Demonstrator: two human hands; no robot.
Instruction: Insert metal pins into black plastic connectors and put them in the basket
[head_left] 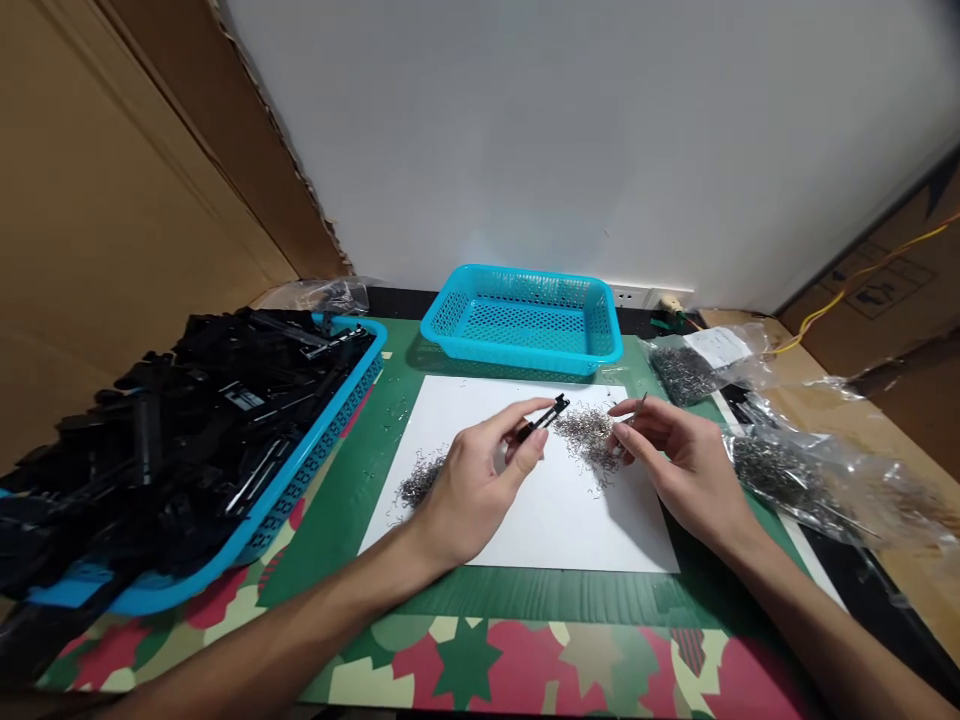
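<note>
My left hand (480, 480) grips a small, narrow black plastic part (553, 412) between thumb and fingers, held tilted above a white sheet (525, 545). To its right, my right hand (682, 460) is closed in a pinch; a thin, dark, slender piece (641, 402) sticks up from the fingers, and its exact kind is too small to tell. A pile of tiny bent metal springs (589, 435) lies on the sheet between the two hands. Another pile of small metal springs (420, 480) lies left of my left hand, partly hidden by it.
On the left, a blue basket (322, 430) is heaped with black plastic parts (225, 400). A blue basket (525, 352) stands behind the sheet. Clear bags of small metal pieces (682, 372) lie at right. Cardboard (150, 150) rises at left; a yellow cable (825, 300) hangs right.
</note>
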